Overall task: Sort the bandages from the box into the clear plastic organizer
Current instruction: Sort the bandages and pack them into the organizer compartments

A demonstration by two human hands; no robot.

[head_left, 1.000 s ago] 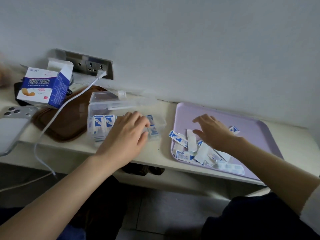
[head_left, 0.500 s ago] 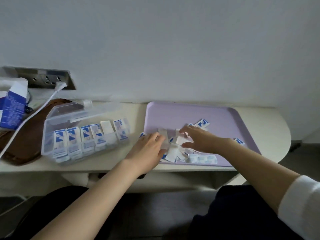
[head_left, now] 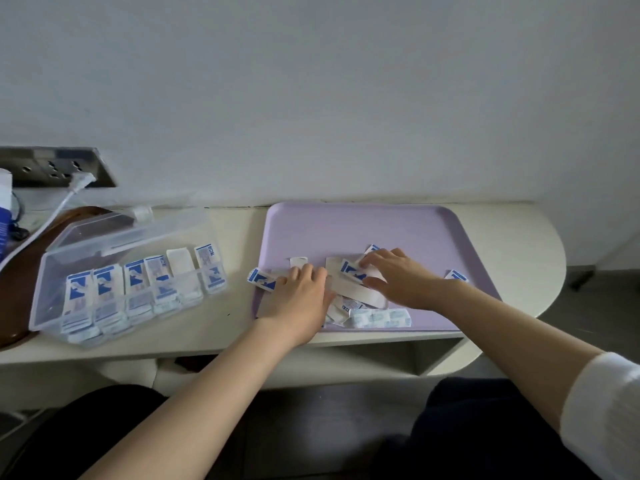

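A heap of blue-and-white wrapped bandages (head_left: 349,270) lies at the front of a lilac tray (head_left: 346,226). My left hand (head_left: 301,299) rests flat on the heap's left side, beside a loose bandage (head_left: 261,279) at the tray's left rim. My right hand (head_left: 401,278) lies spread on the heap's right side, fingertips touching wrappers. The clear plastic organizer (head_left: 38,306) stands to the left with its lid (head_left: 121,233) tipped back. Several of its compartments hold stacked bandages (head_left: 104,289). Only a sliver of the bandage box (head_left: 4,216) shows at the far left.
A brown tray (head_left: 17,271) sits behind the organizer, with a white cable (head_left: 45,223) crossing it from a wall socket (head_left: 52,166). One bandage (head_left: 456,275) lies apart at the tray's right. The desk (head_left: 519,244) ends in a rounded right edge.
My left hand left the organizer and moved right onto the bandage heap on the tray. My right hand stayed on the heap. The view turned right, pushing the box to the edge.
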